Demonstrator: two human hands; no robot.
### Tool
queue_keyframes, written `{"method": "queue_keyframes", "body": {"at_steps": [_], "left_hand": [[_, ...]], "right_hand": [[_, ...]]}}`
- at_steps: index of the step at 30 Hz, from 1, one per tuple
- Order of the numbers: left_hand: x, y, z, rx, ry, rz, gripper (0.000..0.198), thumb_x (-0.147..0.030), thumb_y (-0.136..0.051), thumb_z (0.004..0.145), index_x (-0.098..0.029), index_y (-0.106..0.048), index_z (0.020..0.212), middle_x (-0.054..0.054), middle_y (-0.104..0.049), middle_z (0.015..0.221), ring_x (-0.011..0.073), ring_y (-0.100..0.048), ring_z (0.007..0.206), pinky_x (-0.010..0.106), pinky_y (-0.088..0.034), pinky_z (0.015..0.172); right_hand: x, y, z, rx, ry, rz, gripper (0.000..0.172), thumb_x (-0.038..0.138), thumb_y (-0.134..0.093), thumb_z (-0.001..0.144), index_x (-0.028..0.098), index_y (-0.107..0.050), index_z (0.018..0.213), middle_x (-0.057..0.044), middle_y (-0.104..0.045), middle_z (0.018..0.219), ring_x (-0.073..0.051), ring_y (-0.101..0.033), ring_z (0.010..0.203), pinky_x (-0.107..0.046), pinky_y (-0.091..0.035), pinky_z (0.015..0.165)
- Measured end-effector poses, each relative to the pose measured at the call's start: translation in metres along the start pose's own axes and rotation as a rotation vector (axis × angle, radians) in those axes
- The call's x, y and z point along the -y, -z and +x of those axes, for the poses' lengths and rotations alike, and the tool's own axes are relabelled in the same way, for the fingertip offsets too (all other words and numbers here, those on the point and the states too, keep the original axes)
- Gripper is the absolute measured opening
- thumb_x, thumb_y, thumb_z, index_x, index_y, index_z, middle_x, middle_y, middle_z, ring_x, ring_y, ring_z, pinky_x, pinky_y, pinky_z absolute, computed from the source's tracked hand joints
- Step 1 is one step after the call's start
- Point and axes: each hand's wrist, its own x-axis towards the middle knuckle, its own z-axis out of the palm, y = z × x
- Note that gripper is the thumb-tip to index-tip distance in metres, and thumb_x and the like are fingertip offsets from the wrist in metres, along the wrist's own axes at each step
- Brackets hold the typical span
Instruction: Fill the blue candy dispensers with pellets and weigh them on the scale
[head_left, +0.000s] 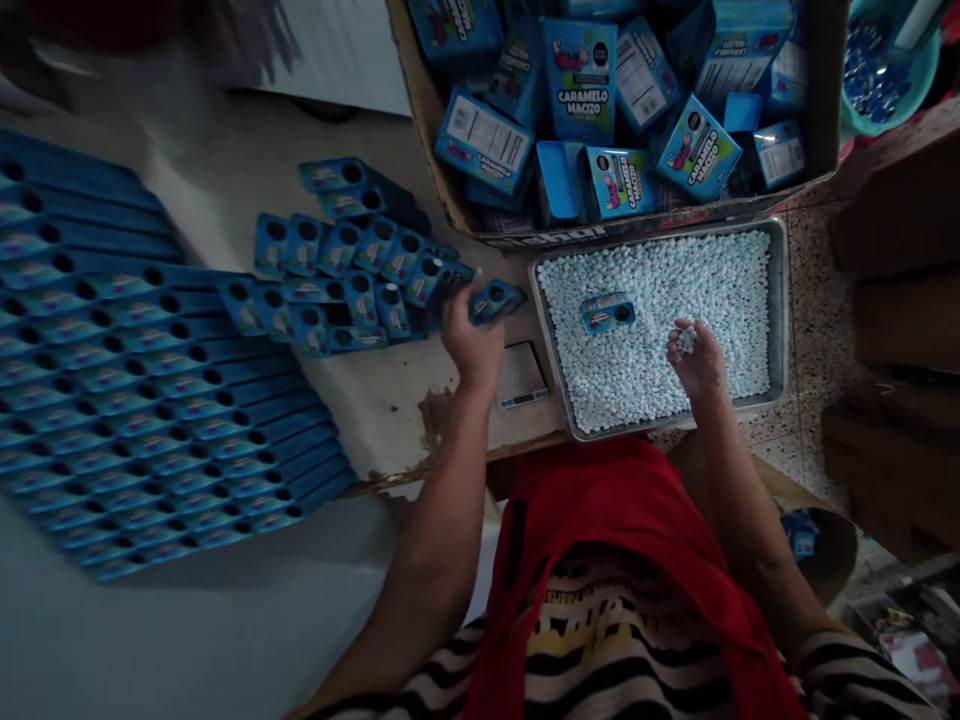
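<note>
My left hand (472, 345) is at the right end of a cluster of small blue candy boxes (360, 295), fingers curled on a blue box whose outline is partly hidden. Just right of these fingers is another blue candy box (496, 300) with a round dark hole. Over the metal tray (780, 310), my right hand (697, 365) is palm up and cupped round a small heap of white and pale blue candies (685, 341). Similar loose candies (660, 280) fill the tray. One blue box with a hole (609, 313) lies on them, left of my right hand.
Rows of stacked blue boxes (135, 400) occupy the left side. Behind the tray stands a cardboard carton (637, 215) full of printed candy boxes. A small digital scale (523, 375) lies left of the tray. A turquoise bowl (930, 75) holds shiny blue pieces at the far right.
</note>
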Motion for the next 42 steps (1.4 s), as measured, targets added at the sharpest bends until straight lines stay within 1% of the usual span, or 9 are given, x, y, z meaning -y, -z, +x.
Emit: {"method": "queue_keyframes", "body": {"at_steps": [4, 7, 10, 14, 16, 24, 33, 39, 42], "left_hand": [[-0.046, -0.018, -0.032, 0.153, -0.330, -0.041, 0.079, -0.033, -0.097, 0.074, -0.023, -0.066, 0.146, 0.017, -0.061, 0.156, 0.0399, -0.049, 0.156, 0.056, -0.034, 0.136], [-0.078, -0.046, -0.050, 0.353, -0.393, -0.131, 0.059, -0.024, -0.088, 0.081, -0.024, -0.071, 0.137, 0.014, -0.072, 0.142, 0.0349, -0.064, 0.141, 0.050, -0.049, 0.124], [-0.099, -0.061, -0.051, 0.391, -0.408, -0.142, 0.042, -0.011, -0.071, 0.085, -0.025, -0.077, 0.123, 0.008, -0.079, 0.125, 0.0300, -0.073, 0.123, 0.045, -0.056, 0.113], [-0.115, -0.050, -0.051, 0.387, -0.506, -0.112, 0.041, -0.013, -0.076, 0.082, -0.025, -0.078, 0.121, 0.008, -0.080, 0.122, 0.0317, -0.072, 0.119, 0.045, -0.054, 0.111], [-0.122, -0.043, -0.054, 0.400, -0.512, -0.111, 0.038, -0.017, -0.080, 0.083, -0.024, -0.078, 0.119, 0.008, -0.080, 0.119, 0.0321, -0.072, 0.115, 0.045, -0.055, 0.107], [-0.127, -0.051, -0.067, 0.397, -0.536, -0.151, 0.032, -0.023, -0.085, 0.086, -0.023, -0.078, 0.117, 0.008, -0.081, 0.115, 0.0306, -0.072, 0.110, 0.043, -0.054, 0.102], [-0.119, -0.066, -0.071, 0.393, -0.426, -0.232, 0.033, -0.017, -0.088, 0.083, -0.025, -0.077, 0.114, 0.006, -0.081, 0.113, 0.0290, -0.073, 0.110, 0.043, -0.055, 0.102], [-0.122, -0.075, -0.075, 0.394, -0.308, -0.331, 0.035, -0.014, -0.089, 0.079, -0.024, -0.079, 0.111, 0.004, -0.081, 0.111, 0.0270, -0.073, 0.108, 0.040, -0.056, 0.099], [-0.123, -0.076, -0.076, 0.418, -0.259, -0.383, 0.039, -0.013, -0.092, 0.077, -0.023, -0.079, 0.112, 0.004, -0.080, 0.111, 0.0264, -0.074, 0.108, 0.038, -0.057, 0.096]], "right_hand": [[-0.003, -0.021, -0.002, 0.051, 0.138, -0.200, 0.021, 0.038, -0.084, 0.082, 0.020, -0.075, 0.085, 0.003, -0.066, 0.071, -0.006, -0.055, 0.061, -0.016, -0.043, 0.053], [0.007, -0.035, -0.011, 0.185, 0.179, -0.344, 0.024, 0.043, -0.083, 0.085, 0.021, -0.073, 0.085, 0.004, -0.063, 0.068, -0.007, -0.048, 0.057, -0.019, -0.035, 0.052], [0.030, -0.046, -0.026, 0.341, 0.287, -0.597, 0.023, 0.044, -0.076, 0.094, 0.022, -0.071, 0.088, 0.006, -0.060, 0.065, -0.009, -0.045, 0.056, -0.024, -0.032, 0.055], [0.065, -0.059, -0.047, 0.427, 0.500, -1.017, 0.010, 0.024, -0.073, 0.098, 0.023, -0.072, 0.088, 0.006, -0.055, 0.064, -0.012, -0.043, 0.060, -0.029, -0.029, 0.063], [0.075, -0.065, -0.052, 0.450, 0.580, -1.171, 0.015, 0.011, -0.074, 0.094, 0.022, -0.072, 0.084, 0.003, -0.059, 0.071, -0.014, -0.045, 0.067, -0.031, -0.029, 0.069], [0.067, -0.072, -0.044, 0.415, 0.651, -1.553, 0.032, -0.009, -0.067, 0.082, 0.023, -0.066, 0.090, -0.004, -0.064, 0.090, -0.019, -0.045, 0.075, -0.035, -0.028, 0.073], [0.051, -0.077, -0.041, 0.383, 0.723, -1.452, 0.029, 0.000, -0.058, 0.075, 0.025, -0.063, 0.090, -0.006, -0.065, 0.096, -0.023, -0.053, 0.089, -0.039, -0.041, 0.085], [0.030, -0.080, -0.037, 0.159, 0.660, -0.551, 0.010, 0.021, -0.054, 0.077, 0.027, -0.059, 0.082, -0.002, -0.065, 0.088, -0.021, -0.060, 0.088, -0.038, -0.050, 0.090], [0.019, -0.082, -0.036, 0.155, 0.638, -0.330, 0.010, 0.026, -0.054, 0.077, 0.027, -0.060, 0.084, -0.005, -0.071, 0.098, -0.022, -0.068, 0.101, -0.042, -0.053, 0.102]]}}
